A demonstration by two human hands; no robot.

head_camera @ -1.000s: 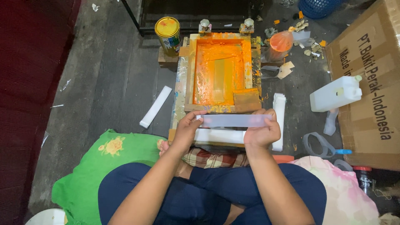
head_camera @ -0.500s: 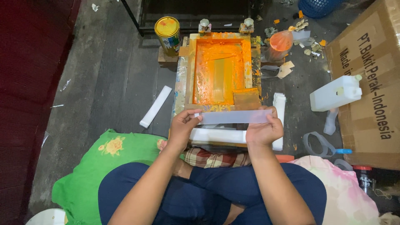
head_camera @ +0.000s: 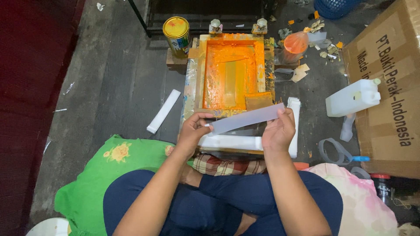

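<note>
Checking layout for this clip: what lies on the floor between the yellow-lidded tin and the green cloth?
In the head view, a white strip lies on bare floor between the tin and the green cloth.

Single view only: head-worn camera, looking steeply down from above the seated person's lap toward the floor ahead. Near edge of frame takes in the crossed legs and forearms; both hands, left hand (head_camera: 192,131) and right hand (head_camera: 278,131), sit just below frame centre at close range. Far edge reaches the orange-stained screen frame (head_camera: 232,72) and a yellow-lidded tin (head_camera: 176,32). Right edge cuts a cardboard box (head_camera: 385,83); left edge shows dark red wall. No second view, so no overlap to record.
</note>
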